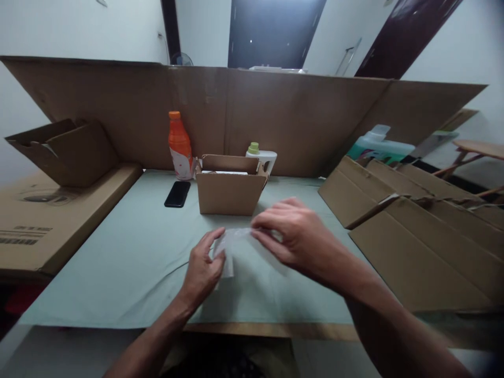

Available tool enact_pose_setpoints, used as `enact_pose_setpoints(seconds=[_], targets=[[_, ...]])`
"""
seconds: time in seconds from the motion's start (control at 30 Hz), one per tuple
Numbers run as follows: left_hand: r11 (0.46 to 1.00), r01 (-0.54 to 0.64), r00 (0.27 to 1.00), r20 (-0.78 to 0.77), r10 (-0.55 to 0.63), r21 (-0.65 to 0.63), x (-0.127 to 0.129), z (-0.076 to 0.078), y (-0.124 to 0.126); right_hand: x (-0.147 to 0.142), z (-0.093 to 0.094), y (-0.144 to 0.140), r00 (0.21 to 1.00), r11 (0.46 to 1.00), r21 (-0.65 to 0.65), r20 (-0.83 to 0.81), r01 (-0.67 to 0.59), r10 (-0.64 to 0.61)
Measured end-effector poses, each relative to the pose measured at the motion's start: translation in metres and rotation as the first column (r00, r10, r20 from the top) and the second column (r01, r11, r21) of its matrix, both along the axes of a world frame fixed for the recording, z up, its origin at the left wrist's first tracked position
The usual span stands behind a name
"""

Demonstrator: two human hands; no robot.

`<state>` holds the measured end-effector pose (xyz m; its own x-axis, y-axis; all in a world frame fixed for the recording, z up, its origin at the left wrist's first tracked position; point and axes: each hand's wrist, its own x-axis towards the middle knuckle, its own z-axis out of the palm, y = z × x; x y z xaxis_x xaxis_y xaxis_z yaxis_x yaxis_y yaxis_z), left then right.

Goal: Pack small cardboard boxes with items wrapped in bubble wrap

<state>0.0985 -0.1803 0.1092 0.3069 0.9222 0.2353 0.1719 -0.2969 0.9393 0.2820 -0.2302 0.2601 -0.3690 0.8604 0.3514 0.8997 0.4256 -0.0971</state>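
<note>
Both hands on a clear plastic bag (pixel 236 247) lying flat on the desk (pixel 129 262), long axis left-right, near the open cardboard box (pixel 230 191). Left hand (pixel 202 270) pinching its left end; right hand (pixel 293 236) curled, fingertips pressing the top edge.

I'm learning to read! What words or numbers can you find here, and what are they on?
None can be read.
Flat cardboard carton on the left: dark printed lines and a round mark, too blurred to read.
Orange bottle: the label's print is too small.
White bottle, black phone, small open box: no text shows.
</note>
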Motion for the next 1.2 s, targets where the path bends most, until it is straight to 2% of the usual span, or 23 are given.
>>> enact_pose_setpoints(seconds=[0.1, 0.17, 0.23, 0.27, 0.33, 0.4, 0.43, 0.47, 0.5, 0.57, 0.63, 0.7, 0.77, 0.83, 0.9, 1.03, 1.2], targets=[[0.958, 0.161, 0.986, 0.000, -0.166, -0.239, -0.037, 0.000, 0.007, 0.042, 0.005, 0.000, 0.984, 0.997, -0.064, -0.170, 0.035, -0.045], [0.888, 0.279, 0.959, 0.060, -0.276, -0.366, -0.054, -0.003, 0.007, 0.069, -0.008, 0.013, 0.969, 0.979, -0.194, -0.220, 0.068, -0.111], [0.779, 0.400, 0.915, 0.168, -0.366, -0.482, -0.060, -0.008, 0.007, 0.083, -0.033, 0.036, 0.956, 0.957, -0.277, -0.247, 0.090, -0.161], [0.718, 0.443, 0.895, 0.219, -0.389, -0.536, -0.059, -0.012, 0.007, 0.085, -0.047, 0.050, 0.949, 0.958, -0.269, -0.265, 0.097, -0.171], [0.609, 0.482, 0.874, 0.301, -0.381, -0.630, -0.053, -0.022, 0.007, 0.078, -0.076, 0.078, 0.936, 0.979, -0.168, -0.313, 0.114, -0.163], [0.554, 0.475, 0.879, 0.344, -0.329, -0.684, -0.045, -0.034, 0.006, 0.065, -0.099, 0.099, 0.924, 0.990, -0.054, -0.355, 0.131, -0.142], [0.555, 0.464, 0.886, 0.347, -0.308, -0.690, -0.043, -0.038, 0.005, 0.058, -0.107, 0.105, 0.920, 0.991, -0.006, -0.371, 0.135, -0.127], [0.578, 0.441, 0.897, 0.325, -0.300, -0.687, -0.042, -0.042, 0.004, 0.054, -0.114, 0.109, 0.914, 0.990, 0.048, -0.392, 0.134, -0.105], [0.621, 0.404, 0.914, 0.266, -0.307, -0.672, -0.044, -0.043, 0.002, 0.052, -0.119, 0.109, 0.905, 0.985, 0.113, -0.419, 0.133, -0.074], [0.735, 0.310, 0.933, 0.046, -0.356, -0.602, -0.054, -0.039, 0.002, 0.056, -0.126, 0.104, 0.877, 0.955, 0.245, -0.480, 0.169, -0.032], [0.833, 0.242, 0.899, -0.208, -0.386, -0.498, -0.066, -0.028, 0.008, 0.070, -0.134, 0.096, 0.825, 0.914, 0.291, -0.560, 0.284, -0.078], [0.911, 0.182, 0.870, -0.371, -0.324, -0.369, -0.075, -0.017, 0.028, 0.086, -0.145, 0.093, 0.744, 0.893, 0.187, -0.635, 0.408, -0.207], [0.972, 0.085, 0.898, -0.405, -0.170, -0.219, -0.071, -0.011, 0.060, 0.098, -0.158, 0.097, 0.655, 0.893, 0.001, -0.680, 0.451, -0.330], [0.996, -0.030, 0.940, -0.342, -0.003, -0.089, -0.053, -0.013, 0.098, 0.102, -0.171, 0.109, 0.598, 0.897, -0.170, -0.693, 0.408, -0.403], [0.996, -0.087, 0.961, -0.267, 0.078, -0.023, -0.028, -0.018, 0.132, 0.100, -0.181, 0.125, 0.578, 0.903, -0.253, -0.701, 0.347, -0.419], [0.997, -0.058, 0.979, -0.194, 0.067, 0.054, 0.017, -0.028, 0.172, 0.097, -0.191, 0.160, 0.581, 0.916, -0.248, -0.713, 0.316, -0.393], [0.995, -0.047, 0.979, -0.195, 0.064, 0.089, 0.034, -0.028, 0.196, 0.109, -0.192, 0.187, 0.579, 0.911, -0.229, -0.712, 0.344, -0.398]])
